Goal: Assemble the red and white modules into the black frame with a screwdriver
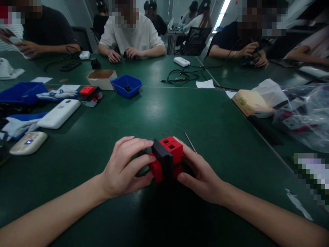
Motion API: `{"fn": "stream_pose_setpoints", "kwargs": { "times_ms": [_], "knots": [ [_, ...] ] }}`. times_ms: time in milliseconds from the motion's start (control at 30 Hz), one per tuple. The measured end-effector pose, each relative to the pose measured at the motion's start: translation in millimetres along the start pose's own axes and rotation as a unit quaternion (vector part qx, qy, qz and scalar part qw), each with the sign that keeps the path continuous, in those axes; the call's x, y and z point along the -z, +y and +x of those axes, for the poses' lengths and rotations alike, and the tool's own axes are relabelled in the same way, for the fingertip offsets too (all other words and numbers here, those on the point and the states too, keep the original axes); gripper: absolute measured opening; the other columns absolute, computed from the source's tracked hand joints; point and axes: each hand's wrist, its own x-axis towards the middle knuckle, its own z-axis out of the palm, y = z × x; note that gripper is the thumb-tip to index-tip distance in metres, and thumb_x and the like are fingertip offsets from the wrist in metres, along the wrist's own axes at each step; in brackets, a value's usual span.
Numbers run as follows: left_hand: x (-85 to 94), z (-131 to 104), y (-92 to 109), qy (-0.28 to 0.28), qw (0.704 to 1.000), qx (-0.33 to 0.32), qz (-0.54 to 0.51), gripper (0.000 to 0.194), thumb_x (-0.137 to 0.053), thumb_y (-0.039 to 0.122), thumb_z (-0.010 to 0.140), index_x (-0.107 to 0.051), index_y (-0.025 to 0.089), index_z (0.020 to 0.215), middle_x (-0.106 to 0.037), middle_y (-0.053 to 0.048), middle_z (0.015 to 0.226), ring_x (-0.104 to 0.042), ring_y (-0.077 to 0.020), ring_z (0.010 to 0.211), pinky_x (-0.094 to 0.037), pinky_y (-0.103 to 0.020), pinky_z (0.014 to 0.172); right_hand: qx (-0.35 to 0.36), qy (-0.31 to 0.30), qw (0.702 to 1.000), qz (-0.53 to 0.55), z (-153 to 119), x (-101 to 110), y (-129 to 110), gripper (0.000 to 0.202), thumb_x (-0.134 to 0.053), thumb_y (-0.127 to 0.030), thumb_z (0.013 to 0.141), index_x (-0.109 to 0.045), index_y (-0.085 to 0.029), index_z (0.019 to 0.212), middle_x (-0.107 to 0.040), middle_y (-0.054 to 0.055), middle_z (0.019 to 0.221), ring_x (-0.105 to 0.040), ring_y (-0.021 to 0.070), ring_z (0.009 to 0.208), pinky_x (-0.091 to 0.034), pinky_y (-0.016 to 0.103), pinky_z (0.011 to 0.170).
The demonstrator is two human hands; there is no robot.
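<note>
A red and black block-shaped part (168, 158) is held between both hands just above the green table (154, 113). My left hand (128, 166) grips its left side, with fingertips on the black plate and the lower red piece. On the right side, my right hand (202, 173) closes round the red body, its thumb at the lower edge. Two small square holes show in the red top face. Behind my right hand lies a thin screwdriver (190, 141), its handle end partly hidden by the fingers.
Blue tray (126, 85) with small black parts, cardboard box (102, 79) and a red, black and grey device (90, 96) stand back left. Nearer left lie a white power bank (59, 114) and gloves (20, 125). Plastic bags (305, 116) lie right. Several people sit opposite.
</note>
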Motion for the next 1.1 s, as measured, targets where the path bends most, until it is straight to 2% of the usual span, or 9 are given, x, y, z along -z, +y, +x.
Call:
{"fn": "stream_pose_setpoints", "kwargs": {
  "times_ms": [133,233,433,633,767,833,933,1000,1100],
  "knots": [
    [-0.2,-2,-7,0.004,0.999,0.035,-0.029,0.051,-0.073,0.031,0.087,-0.053,0.030,0.134,-0.063,-0.012,0.141,-0.063,-0.0325,0.127,-0.046,-0.054,0.113,0.047,-0.007,0.999,-0.025,0,2,-4,0.082,-0.061,-0.043,0.102,-0.013,-0.036,0.168,-0.049,0.011,0.156,-0.061,0.0262,0.129,-0.056,0.041,0.104],
    [-2.1,-1,-10,-0.004,0.997,0.032,-0.077,0.057,-0.071,0.025,0.087,-0.050,0.026,0.140,-0.066,-0.014,0.137,-0.065,-0.0309,0.124,-0.048,-0.052,0.112,0.115,-0.009,0.992,-0.057,2,1,-7,0.090,-0.067,-0.037,0.099,-0.009,-0.033,0.168,-0.054,0.013,0.149,-0.060,0.0271,0.128,-0.056,0.041,0.102],
    [-1.5,6,-6,-0.064,0.979,0.073,-0.180,0.052,-0.062,0.013,0.089,-0.053,0.022,0.139,-0.075,-0.011,0.121,-0.075,-0.0249,0.106,-0.062,-0.037,0.096,0.174,0.038,0.976,-0.128,4,-8,-6,0.084,-0.070,-0.030,0.095,-0.024,-0.036,0.165,-0.061,0.009,0.124,-0.067,0.0233,0.105,-0.060,0.035,0.084],
    [1.1,4,-4,-0.114,0.930,0.078,-0.341,0.090,-0.070,0.022,0.076,-0.030,0.021,0.157,-0.062,-0.019,0.141,-0.069,-0.0343,0.120,-0.059,-0.048,0.103,0.178,0.065,0.959,-0.211,16,-18,-7,0.079,-0.065,-0.024,0.098,-0.024,-0.038,0.164,-0.057,0.008,0.119,-0.064,0.0215,0.098,-0.059,0.033,0.077],
    [-4.5,-2,3,-0.011,0.891,0.232,-0.390,0.065,-0.070,0.032,0.089,-0.041,0.024,0.146,-0.066,-0.015,0.136,-0.073,-0.0300,0.113,-0.062,-0.046,0.098,0.208,0.054,0.941,-0.260,37,-35,-8,0.068,-0.056,-0.026,0.103,-0.024,-0.037,0.162,-0.059,0.006,0.110,-0.062,0.0214,0.092,-0.058,0.034,0.073],
    [-7.8,-2,4,0.067,0.864,0.323,-0.380,0.052,-0.072,0.038,0.091,-0.051,0.022,0.136,-0.068,-0.014,0.133,-0.074,-0.0293,0.113,-0.062,-0.047,0.099,0.210,0.069,0.949,-0.227,45,-44,-6,0.077,-0.058,-0.030,0.103,-0.012,-0.029,0.165,-0.059,0.011,0.123,-0.063,0.0249,0.109,-0.060,0.040,0.087],
    [-11.1,1,-1,0.139,0.814,0.404,-0.395,0.050,-0.073,0.046,0.090,-0.056,0.021,0.130,-0.067,-0.014,0.135,-0.074,-0.0310,0.113,-0.063,-0.049,0.097,0.141,0.071,0.963,-0.218,53,-54,-1,0.100,-0.070,-0.040,0.096,-0.001,-0.016,0.165,-0.046,0.022,0.151,-0.046,0.0326,0.141,-0.049,0.052,0.113],
    [-11.9,5,-5,0.159,0.789,0.431,-0.408,0.047,-0.071,0.047,0.092,-0.056,0.022,0.129,-0.068,-0.013,0.133,-0.076,-0.0302,0.108,-0.065,-0.049,0.093,0.082,0.042,0.965,-0.246,55,-55,0,0.105,-0.076,-0.044,0.091,-0.008,-0.009,0.163,-0.039,0.027,0.159,-0.039,0.0366,0.148,-0.045,0.056,0.117],
    [-11.6,13,-9,0.182,0.766,0.451,-0.420,0.047,-0.075,0.044,0.089,-0.055,0.022,0.125,-0.070,-0.010,0.124,-0.078,-0.0277,0.103,-0.066,-0.047,0.091,0.013,-0.040,0.958,-0.284,56,-52,-3,0.086,-0.073,-0.042,0.093,-0.029,-0.007,0.159,-0.047,0.024,0.155,-0.046,0.0377,0.141,-0.048,0.057,0.113]
  ]
}}
